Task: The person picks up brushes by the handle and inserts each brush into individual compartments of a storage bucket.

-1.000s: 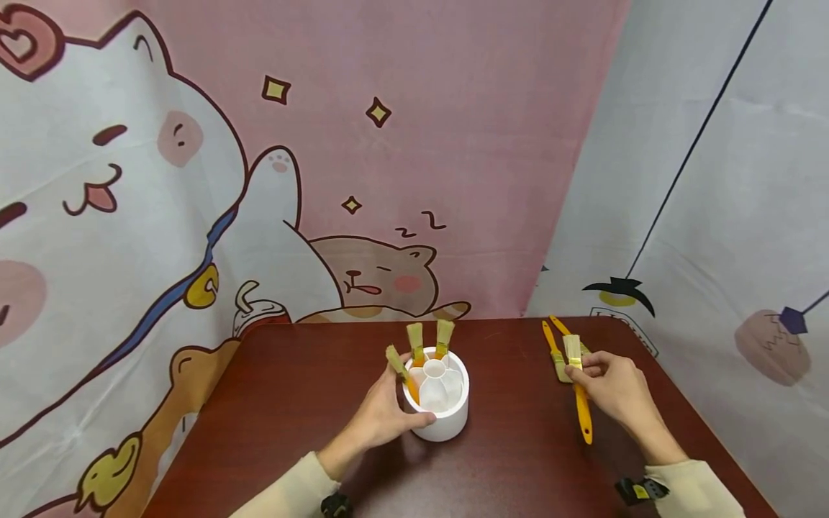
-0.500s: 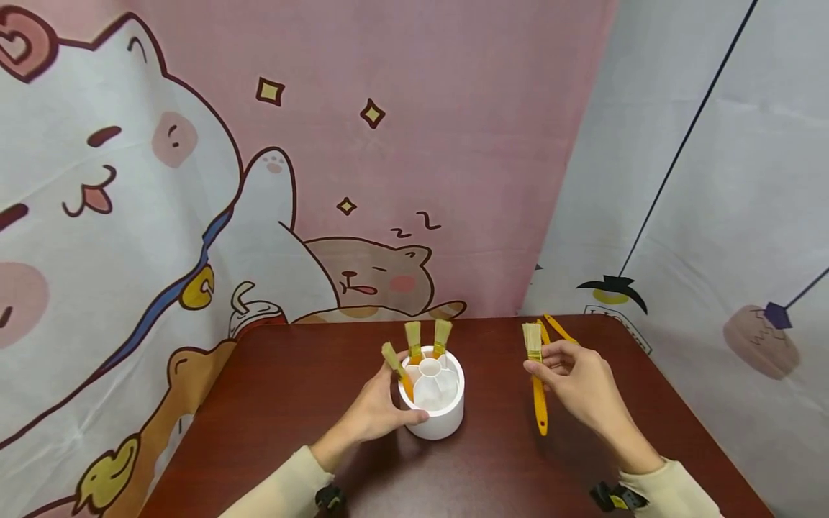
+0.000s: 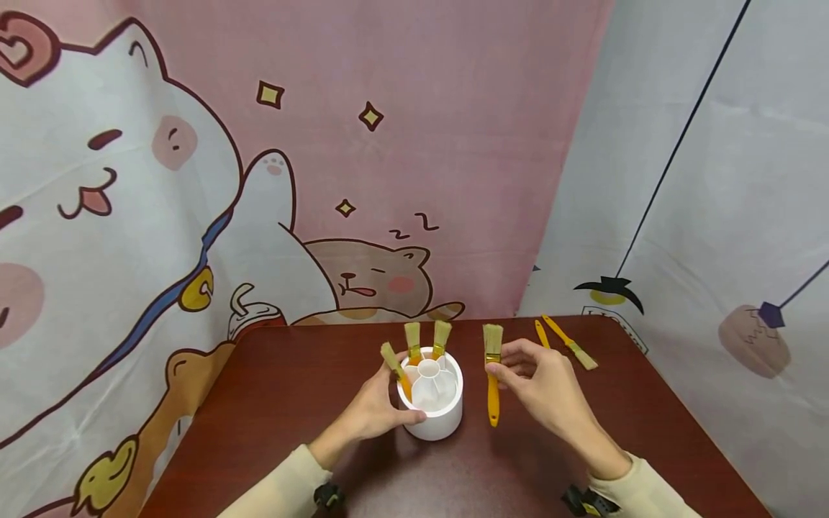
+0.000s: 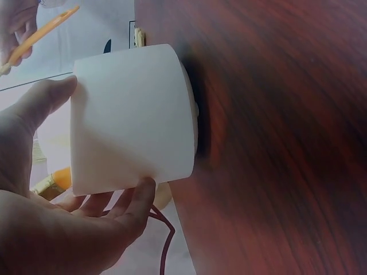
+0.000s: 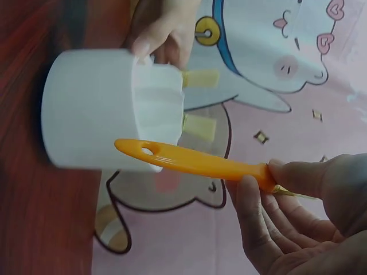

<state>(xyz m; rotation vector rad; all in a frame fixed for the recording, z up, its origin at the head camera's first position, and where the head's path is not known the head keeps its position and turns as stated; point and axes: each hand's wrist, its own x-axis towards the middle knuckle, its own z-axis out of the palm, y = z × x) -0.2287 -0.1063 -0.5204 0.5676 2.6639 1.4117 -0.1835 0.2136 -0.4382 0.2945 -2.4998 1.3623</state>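
A round white holder (image 3: 435, 426) with several compartments stands on the table, and my left hand (image 3: 374, 406) grips its left side, thumb in front. Three paintbrushes, one of them the leaning brush (image 3: 392, 360), stand in its left and back compartments with bristles up. To the right of the holder, my right hand (image 3: 547, 381) pinches another paintbrush (image 3: 494, 396) near its metal band. That brush hangs upright above the table, bristles up, yellow handle down. In the right wrist view its orange-yellow handle (image 5: 195, 162) passes in front of the holder.
Farther back on the right, a paintbrush (image 3: 570, 342) lies on the dark red wooden table (image 3: 291, 403). Next to it a second yellow handle (image 3: 541, 333) is partly hidden behind my right hand. A cartoon-printed cloth (image 3: 479, 158) hangs behind the table.
My right hand has carried its paintbrush leftward from the brushes on the right to beside the holder. My left hand keeps its grip on the holder, which has hardly moved.
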